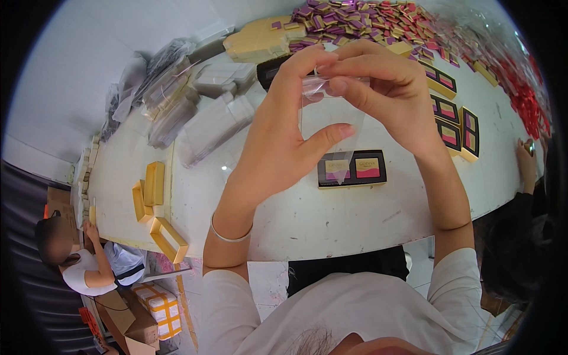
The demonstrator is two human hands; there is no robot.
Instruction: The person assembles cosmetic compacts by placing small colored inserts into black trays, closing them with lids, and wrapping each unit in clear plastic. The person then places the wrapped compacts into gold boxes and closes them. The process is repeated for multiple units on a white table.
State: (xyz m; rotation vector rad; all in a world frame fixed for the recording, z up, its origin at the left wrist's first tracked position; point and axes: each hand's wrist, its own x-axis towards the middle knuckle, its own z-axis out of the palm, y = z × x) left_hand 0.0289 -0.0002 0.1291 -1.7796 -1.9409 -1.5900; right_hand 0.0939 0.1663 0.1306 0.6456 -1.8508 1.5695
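Observation:
Above the table, I hold a clear plastic sleeve (329, 121) up between both hands. My left hand (275, 133) is curled round its left side, with the thumb across the front and the fingertips at the top edge. The thumb and fingers of my right hand (393, 89) pinch the sleeve's upper end, where the film is creased. Below them on the white table lies a small gold-sided box (370, 170) with a black insert and two wrapped chocolates, one purple and one pink. The sleeve's lower corner overlaps it in view; I cannot tell if they touch.
Stacked clear sleeves (216, 130) lie to the left, with gold box parts (155, 183) nearer. Wrapped chocolates (355, 23) are heaped at the back. Several filled boxes (470, 133) sit right, near red ribbons (529, 106). One person (89, 269) works left; another person's hand (525, 157) is far right.

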